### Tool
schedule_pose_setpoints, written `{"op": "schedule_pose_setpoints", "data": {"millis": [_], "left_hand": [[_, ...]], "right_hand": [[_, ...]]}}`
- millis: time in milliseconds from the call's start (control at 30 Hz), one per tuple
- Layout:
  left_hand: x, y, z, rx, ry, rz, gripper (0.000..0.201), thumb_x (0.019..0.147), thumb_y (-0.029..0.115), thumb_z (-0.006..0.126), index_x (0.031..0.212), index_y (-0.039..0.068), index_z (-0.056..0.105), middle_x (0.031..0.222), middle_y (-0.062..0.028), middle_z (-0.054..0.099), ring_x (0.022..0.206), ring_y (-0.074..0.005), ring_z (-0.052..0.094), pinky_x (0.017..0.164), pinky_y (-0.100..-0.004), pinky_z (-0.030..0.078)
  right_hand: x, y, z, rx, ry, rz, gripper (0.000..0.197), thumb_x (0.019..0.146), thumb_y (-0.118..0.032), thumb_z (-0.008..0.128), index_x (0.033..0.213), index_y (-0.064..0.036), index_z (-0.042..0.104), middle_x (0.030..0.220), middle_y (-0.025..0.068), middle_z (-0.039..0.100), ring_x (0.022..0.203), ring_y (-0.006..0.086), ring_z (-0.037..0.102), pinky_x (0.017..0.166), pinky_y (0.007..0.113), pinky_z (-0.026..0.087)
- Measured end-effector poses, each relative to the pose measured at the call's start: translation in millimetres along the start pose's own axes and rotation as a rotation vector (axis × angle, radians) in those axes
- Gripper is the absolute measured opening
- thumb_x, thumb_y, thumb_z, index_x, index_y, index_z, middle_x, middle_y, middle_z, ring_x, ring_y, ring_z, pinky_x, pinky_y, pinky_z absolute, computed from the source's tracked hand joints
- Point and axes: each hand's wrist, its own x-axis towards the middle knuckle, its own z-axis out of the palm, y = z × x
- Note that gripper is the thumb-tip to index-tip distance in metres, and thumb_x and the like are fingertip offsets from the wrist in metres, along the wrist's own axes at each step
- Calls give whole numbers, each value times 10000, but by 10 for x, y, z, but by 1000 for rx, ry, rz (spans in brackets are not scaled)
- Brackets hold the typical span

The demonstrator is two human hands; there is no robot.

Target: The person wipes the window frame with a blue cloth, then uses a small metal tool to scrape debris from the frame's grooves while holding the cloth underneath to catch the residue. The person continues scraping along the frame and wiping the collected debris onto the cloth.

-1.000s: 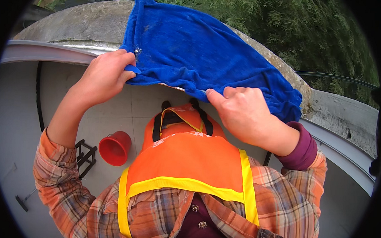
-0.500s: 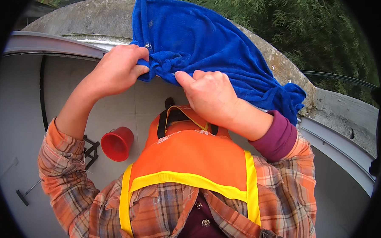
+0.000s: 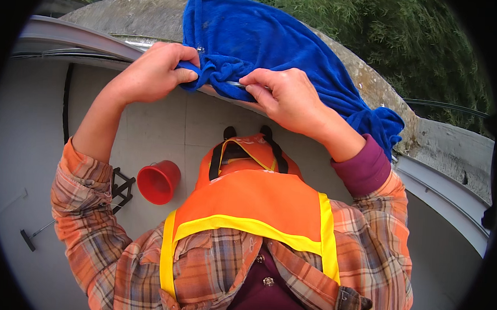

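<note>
A blue plush cloth (image 3: 265, 36) lies spread over the concrete ledge in front of me, its near edge bunched into folds. My left hand (image 3: 155, 73) is closed at the left end of those folds, pinching the cloth between thumb and fingers. To its right, my right hand (image 3: 287, 98) has thumb and forefinger brought together at the cloth's near edge. A thin pale sliver shows by these fingertips; what they pinch is too small to make out. Another bunched part of the cloth hangs at the ledge's right end.
Below stand a red bucket (image 3: 158, 182) and a dark folding frame (image 3: 122, 189) on the light tiled floor. A squeegee-like tool (image 3: 28, 239) is at the lower left. Metal window track (image 3: 444, 188) runs along the concrete ledge (image 3: 138, 17); green foliage grows beyond.
My right hand has turned from a closed fist on the cloth to a fingertip pinch, and a pale sliver now shows there. My left hand keeps hold of the cloth.
</note>
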Motion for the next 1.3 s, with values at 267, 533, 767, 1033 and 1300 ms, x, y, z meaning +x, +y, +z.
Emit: {"op": "schedule_pose_setpoints", "data": {"millis": [267,533,767,1033,1300], "left_hand": [[-458,105,149,466,-129,-62,166,836,61,686,978,15,613,910,-156,601,856,-369,606,726,-439,486],[-532,35,515,314,158,-100,179,870,93,669,1037,61,612,939,-129,583,847,-374,607,730,-444,497],[-551,-107,761,115,296,-96,165,895,168,656,1023,70,620,947,-147,605,905,-381,615,755,-459,506],[-640,-166,726,-978,384,-309,252,981,214,626,1146,23,629,1029,-86,673,824,-120,643,725,-282,543],[-377,-177,539,-461,681,-129,195,952,155,642,1089,17,647,973,-106,687,831,-172,635,758,-279,505]], "right_hand": [[-173,-284,1,-495,-207,-215,133,827,-141,650,954,-112,677,708,83,650,670,271,671,537,389,513],[-263,-312,11,-557,-87,-301,92,782,-146,640,858,-96,630,732,84,661,711,241,690,570,360,543],[-318,-253,58,-647,-162,-279,193,804,-152,624,987,-132,677,701,59,615,682,234,662,535,364,509],[-225,-176,45,146,-12,55,225,929,-113,659,1149,-75,679,736,2,650,589,95,555,527,247,426],[47,58,-222,819,303,253,251,958,-152,650,1175,-30,680,812,-64,595,711,1,473,610,170,391]]}}
